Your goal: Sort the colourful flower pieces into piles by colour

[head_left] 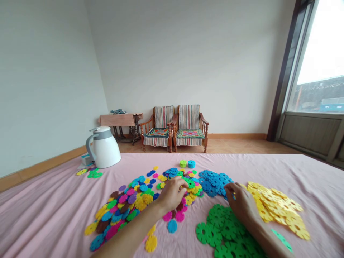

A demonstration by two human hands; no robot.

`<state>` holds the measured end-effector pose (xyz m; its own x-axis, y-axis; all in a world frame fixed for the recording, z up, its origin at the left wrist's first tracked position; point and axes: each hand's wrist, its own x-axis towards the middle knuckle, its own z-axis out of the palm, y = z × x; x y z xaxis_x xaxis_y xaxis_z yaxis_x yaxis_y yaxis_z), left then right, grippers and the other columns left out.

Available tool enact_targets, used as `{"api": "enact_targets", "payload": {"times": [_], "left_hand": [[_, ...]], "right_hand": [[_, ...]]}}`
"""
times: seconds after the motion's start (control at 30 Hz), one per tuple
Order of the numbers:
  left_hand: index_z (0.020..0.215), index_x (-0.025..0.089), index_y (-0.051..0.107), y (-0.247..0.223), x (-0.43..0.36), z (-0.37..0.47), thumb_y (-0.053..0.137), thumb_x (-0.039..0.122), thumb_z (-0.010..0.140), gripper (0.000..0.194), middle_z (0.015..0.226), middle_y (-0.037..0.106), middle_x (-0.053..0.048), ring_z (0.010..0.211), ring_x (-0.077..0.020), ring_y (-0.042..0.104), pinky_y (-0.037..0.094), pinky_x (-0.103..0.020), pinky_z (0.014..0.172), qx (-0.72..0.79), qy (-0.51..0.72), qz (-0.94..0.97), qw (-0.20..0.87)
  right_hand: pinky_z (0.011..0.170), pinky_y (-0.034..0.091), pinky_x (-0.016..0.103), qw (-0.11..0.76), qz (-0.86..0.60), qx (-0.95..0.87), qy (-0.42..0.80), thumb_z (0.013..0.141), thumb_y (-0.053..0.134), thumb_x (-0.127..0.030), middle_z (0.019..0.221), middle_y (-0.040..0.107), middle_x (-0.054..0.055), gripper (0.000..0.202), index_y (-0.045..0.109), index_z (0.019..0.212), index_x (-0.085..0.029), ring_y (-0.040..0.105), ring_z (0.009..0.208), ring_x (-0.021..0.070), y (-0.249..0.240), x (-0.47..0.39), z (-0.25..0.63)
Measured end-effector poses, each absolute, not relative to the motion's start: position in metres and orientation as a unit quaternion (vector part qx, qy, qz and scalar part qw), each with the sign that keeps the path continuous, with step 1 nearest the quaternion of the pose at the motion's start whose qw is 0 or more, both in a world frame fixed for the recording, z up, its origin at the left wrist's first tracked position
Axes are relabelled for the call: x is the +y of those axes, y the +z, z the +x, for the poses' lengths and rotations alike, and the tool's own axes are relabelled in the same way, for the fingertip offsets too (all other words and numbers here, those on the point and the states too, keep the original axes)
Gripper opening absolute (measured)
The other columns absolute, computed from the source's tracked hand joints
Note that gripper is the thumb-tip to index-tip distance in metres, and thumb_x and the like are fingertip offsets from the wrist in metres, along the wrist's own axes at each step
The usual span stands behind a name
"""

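Observation:
My left hand (172,194) is curled over a mixed pile of small flower-shaped plastic discs, its fingertips beside a green disc (190,183); whether it grips one is hidden. My right hand (241,201) has its fingers bent together at the right end of a pile of blue discs (212,182). A speck of blue shows between its fingers, but I cannot tell whether that is a held disc. Beneath the right wrist lies a pile of green discs (223,224), and to its right are yellow discs (279,204). Mixed-colour discs (131,199) spread left of my left hand.
A pink cloth (67,215) covers the table. At its back left stands a white jug (106,152) with a few discs (94,173) in front. Small stacks, one lime (183,163) and one blue (191,164), sit behind the piles. Two wooden armchairs (189,123) stand beyond.

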<state>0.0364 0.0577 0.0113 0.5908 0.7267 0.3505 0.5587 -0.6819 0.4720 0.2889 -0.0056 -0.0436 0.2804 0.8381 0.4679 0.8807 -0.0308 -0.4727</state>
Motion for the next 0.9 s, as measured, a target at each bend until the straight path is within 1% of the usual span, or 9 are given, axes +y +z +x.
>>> {"api": "enact_targets", "payload": {"times": [0.13, 0.2, 0.3, 0.4, 0.53, 0.67, 0.73, 0.83, 0.9], "left_hand": [[0.107, 0.024, 0.063, 0.000, 0.083, 0.036, 0.046, 0.001, 0.070, 0.047, 0.108, 0.060, -0.006, 0.102, -0.0217, 0.050, 0.039, -0.034, 0.090, 0.352, 0.236, 0.904, 0.060], [0.111, 0.025, 0.061, -0.006, 0.089, 0.038, 0.048, 0.002, 0.070, 0.048, 0.111, 0.060, -0.005, 0.102, -0.0225, 0.049, 0.039, -0.035, 0.090, 0.348, 0.223, 0.910, 0.039], [0.105, 0.023, 0.064, -0.011, 0.091, 0.041, 0.054, 0.008, 0.072, 0.038, 0.104, 0.064, -0.005, 0.099, -0.0222, 0.051, 0.039, -0.035, 0.090, 0.342, 0.227, 0.911, 0.038], [0.095, 0.021, 0.068, -0.013, 0.089, 0.041, 0.054, 0.012, 0.076, 0.025, 0.095, 0.067, -0.005, 0.094, -0.0209, 0.054, 0.040, -0.034, 0.087, 0.351, 0.243, 0.903, 0.046], [0.088, 0.020, 0.069, -0.010, 0.087, 0.035, 0.046, 0.013, 0.081, 0.024, 0.089, 0.067, -0.005, 0.090, -0.0200, 0.056, 0.041, -0.032, 0.083, 0.367, 0.258, 0.892, 0.053], [0.088, 0.018, 0.066, 0.001, 0.087, 0.029, 0.043, 0.015, 0.082, 0.024, 0.087, 0.065, -0.006, 0.088, -0.0202, 0.056, 0.040, -0.032, 0.081, 0.410, 0.323, 0.846, 0.111], [0.088, 0.016, 0.065, 0.006, 0.085, 0.029, 0.042, 0.016, 0.083, 0.024, 0.083, 0.065, -0.006, 0.082, -0.0192, 0.057, 0.042, -0.030, 0.076, 0.417, 0.333, 0.833, 0.145], [0.081, 0.014, 0.066, 0.008, 0.079, 0.034, 0.045, 0.019, 0.081, 0.021, 0.069, 0.064, -0.002, 0.066, -0.0149, 0.059, 0.043, -0.023, 0.061, 0.389, 0.296, 0.850, 0.195], [0.079, 0.014, 0.067, 0.008, 0.072, 0.038, 0.049, 0.022, 0.079, 0.020, 0.062, 0.063, 0.000, 0.057, -0.0122, 0.058, 0.042, -0.019, 0.052, 0.351, 0.246, 0.866, 0.256]], "right_hand": [[0.069, 0.041, 0.028, 0.354, -0.714, -0.604, -0.027, 0.080, 0.038, -0.031, 0.080, 0.062, 0.004, 0.024, 0.060, 0.077, -0.021, 0.058, 0.076, 0.0175, -0.044, -0.005, 0.289], [0.069, 0.041, 0.028, 0.354, -0.712, -0.606, -0.026, 0.080, 0.039, -0.031, 0.079, 0.062, 0.004, 0.024, 0.060, 0.077, -0.021, 0.058, 0.075, 0.0172, -0.045, -0.005, 0.289], [0.068, 0.040, 0.027, 0.351, -0.710, -0.609, -0.028, 0.081, 0.039, -0.031, 0.077, 0.062, 0.003, 0.024, 0.060, 0.075, -0.021, 0.058, 0.074, 0.0168, -0.046, -0.005, 0.288], [0.067, 0.040, 0.026, 0.350, -0.710, -0.610, -0.031, 0.081, 0.038, -0.030, 0.075, 0.061, 0.003, 0.024, 0.059, 0.073, -0.021, 0.058, 0.072, 0.0163, -0.047, -0.005, 0.288], [0.066, 0.040, 0.025, 0.352, -0.708, -0.612, -0.032, 0.081, 0.039, -0.029, 0.074, 0.062, 0.002, 0.023, 0.059, 0.074, -0.021, 0.058, 0.070, 0.0156, -0.049, -0.004, 0.289], [0.066, 0.039, 0.025, 0.353, -0.705, -0.614, -0.035, 0.080, 0.039, -0.029, 0.074, 0.062, 0.002, 0.023, 0.060, 0.074, -0.021, 0.058, 0.071, 0.0154, -0.051, -0.003, 0.290], [0.065, 0.039, 0.025, 0.352, -0.705, -0.615, -0.035, 0.080, 0.039, -0.029, 0.074, 0.062, 0.002, 0.023, 0.060, 0.074, -0.021, 0.058, 0.070, 0.0154, -0.051, -0.003, 0.290], [0.066, 0.039, 0.025, 0.351, -0.705, -0.615, -0.034, 0.081, 0.039, -0.030, 0.074, 0.062, 0.002, 0.024, 0.060, 0.075, -0.021, 0.058, 0.071, 0.0155, -0.051, -0.004, 0.289], [0.067, 0.039, 0.025, 0.349, -0.705, -0.616, -0.031, 0.081, 0.039, -0.031, 0.075, 0.062, 0.003, 0.024, 0.060, 0.075, -0.021, 0.058, 0.072, 0.0155, -0.050, -0.004, 0.289]]}}
